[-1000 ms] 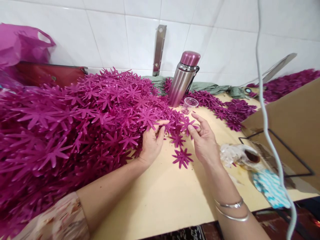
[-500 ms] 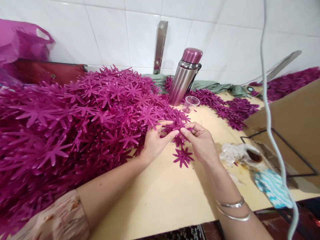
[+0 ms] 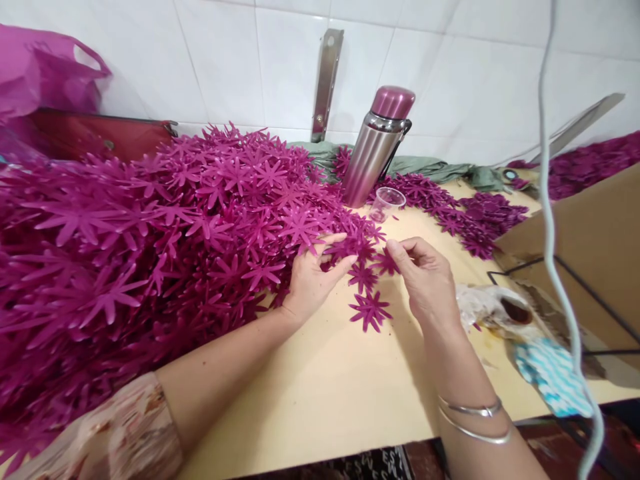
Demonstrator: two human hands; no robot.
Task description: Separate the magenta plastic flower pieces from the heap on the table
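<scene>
A large heap of magenta flower-shaped cutouts point(image 3: 150, 227) covers the left of a pale yellow table point(image 3: 325, 393). My left hand point(image 3: 310, 277) rests at the heap's right edge, thumb and fingers apart around a few flowers, touching them. My right hand point(image 3: 425, 280) is beside it, fingers pinched on a single magenta flower point(image 3: 386, 261) lifted off the table. A small stack of flowers point(image 3: 371, 310) lies on the table between and just below the two hands.
A steel flask with a pink cap point(image 3: 375, 147) and a clear plastic cup point(image 3: 386, 202) stand behind the hands. More flowers point(image 3: 465, 213) lie at the right rear. A cardboard box point(image 3: 590, 253), crumpled plastic point(image 3: 493, 310), a striped cloth point(image 3: 550, 377) and a hanging cord point(image 3: 555, 233) are at the right.
My right hand has drawn back to the right with one flower pinched in it, away from my left hand. The left hand has stayed at the heap's edge.
</scene>
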